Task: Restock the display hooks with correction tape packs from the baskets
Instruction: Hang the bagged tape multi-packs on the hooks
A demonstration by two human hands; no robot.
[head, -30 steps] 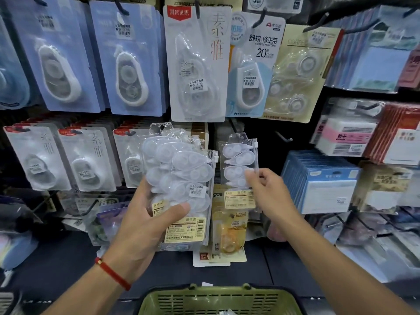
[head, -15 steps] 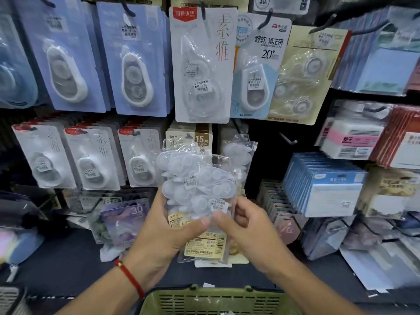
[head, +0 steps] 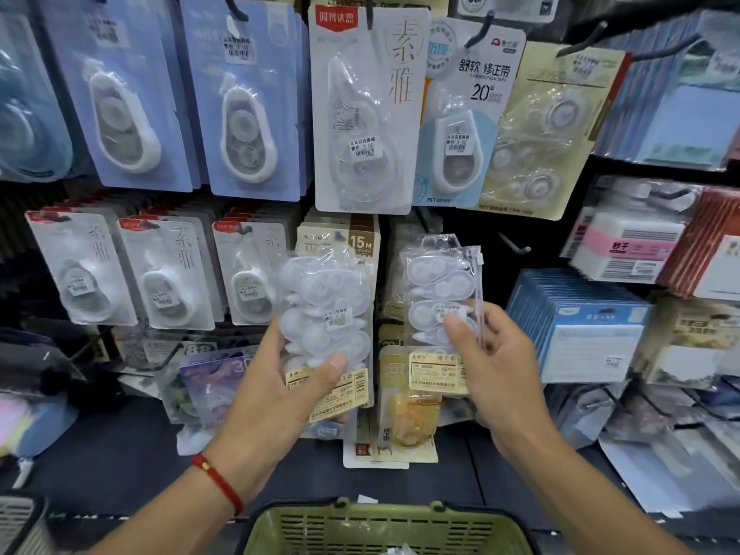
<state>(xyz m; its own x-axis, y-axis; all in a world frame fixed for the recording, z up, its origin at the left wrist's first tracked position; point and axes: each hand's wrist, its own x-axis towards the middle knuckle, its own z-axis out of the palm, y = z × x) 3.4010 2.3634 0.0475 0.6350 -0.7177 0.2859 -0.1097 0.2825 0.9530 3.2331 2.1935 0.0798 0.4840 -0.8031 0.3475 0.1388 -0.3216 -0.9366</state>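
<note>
My left hand grips a stack of clear correction tape packs, thumb across the yellow label at the bottom. My right hand holds a single clear pack of white correction tapes upright, its hang hole at the top. This pack is raised in front of the middle row of the display. A bare black hook sticks out just to the right of that pack's top. A green basket sits below, at the bottom edge.
Carded correction tapes hang in rows: blue cards upper left, a white card at centre top, small white cards mid left. Blue boxes and pink-labelled packs fill the right. A dark shelf runs below.
My right hand has drawn one pack off the stack and lifted it right and up, away from my left hand. The stack stays in my left hand.
</note>
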